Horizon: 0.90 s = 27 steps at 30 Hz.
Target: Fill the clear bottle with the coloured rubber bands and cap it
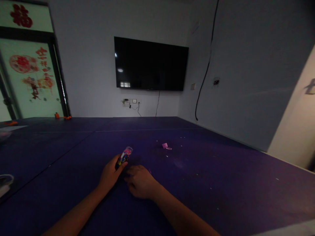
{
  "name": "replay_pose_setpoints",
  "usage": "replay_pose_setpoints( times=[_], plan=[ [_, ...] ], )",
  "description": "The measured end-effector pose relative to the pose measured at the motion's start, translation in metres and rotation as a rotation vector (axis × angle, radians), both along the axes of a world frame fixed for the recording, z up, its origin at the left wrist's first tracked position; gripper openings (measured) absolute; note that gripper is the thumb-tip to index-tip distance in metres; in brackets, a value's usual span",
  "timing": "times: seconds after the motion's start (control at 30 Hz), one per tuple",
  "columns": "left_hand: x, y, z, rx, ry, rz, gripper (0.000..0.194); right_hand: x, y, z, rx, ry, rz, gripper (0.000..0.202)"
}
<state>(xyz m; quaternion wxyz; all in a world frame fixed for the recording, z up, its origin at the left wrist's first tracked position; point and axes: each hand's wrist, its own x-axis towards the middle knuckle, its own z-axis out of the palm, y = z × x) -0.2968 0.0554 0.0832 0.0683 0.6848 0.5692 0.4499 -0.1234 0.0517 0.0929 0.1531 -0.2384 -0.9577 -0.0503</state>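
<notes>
A small clear container with colourful bits inside (126, 154) is held tilted in my left hand (111, 171), its transparent end pointing up and away. Just right of it, my right hand (140, 182) is low over the dark blue-purple table (187, 196), fingers curled; what they hold, if anything, is hidden. A sliver of something pink shows behind the right hand. Farther off lies a small pink cap with a loop (165, 145), touched by neither hand.
Tiny pale specks are scattered on the right part of the surface. A whitish object with a ring (6, 183) is at the left edge. Orange items (57, 115) stand at the far left edge. Beyond are a wall-mounted television (151, 65) and a hanging black cable (206, 70).
</notes>
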Motion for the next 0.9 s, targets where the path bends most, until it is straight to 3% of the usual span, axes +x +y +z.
replay_pose_setpoints(
  times=[0.17, 0.37, 0.57, 0.67, 0.8, 0.9],
  plan=[
    [0.000, -0.001, 0.001, -0.005, -0.001, -0.018, 0.047, 0.013, 0.007, 0.006, -0.041, 0.003, -0.194, 0.027],
    [0.001, -0.002, 0.000, -0.005, 0.005, -0.013, 0.048, 0.012, 0.015, -0.003, -0.113, 0.074, -0.070, 0.031],
    [0.001, -0.002, 0.002, 0.001, 0.016, -0.002, 0.049, 0.011, 0.020, -0.002, -0.147, 0.067, -0.170, 0.023],
    [0.002, -0.002, 0.004, -0.001, 0.010, -0.009, 0.049, 0.018, 0.021, 0.007, -0.211, 0.248, -0.353, 0.023],
    [0.002, -0.003, 0.004, -0.008, 0.014, -0.006, 0.050, 0.028, 0.021, 0.014, -0.240, 0.372, -0.787, 0.032],
    [0.003, -0.003, 0.003, -0.003, 0.016, -0.006, 0.049, 0.029, 0.022, 0.010, -0.214, 0.339, -0.888, 0.034]
  ],
)
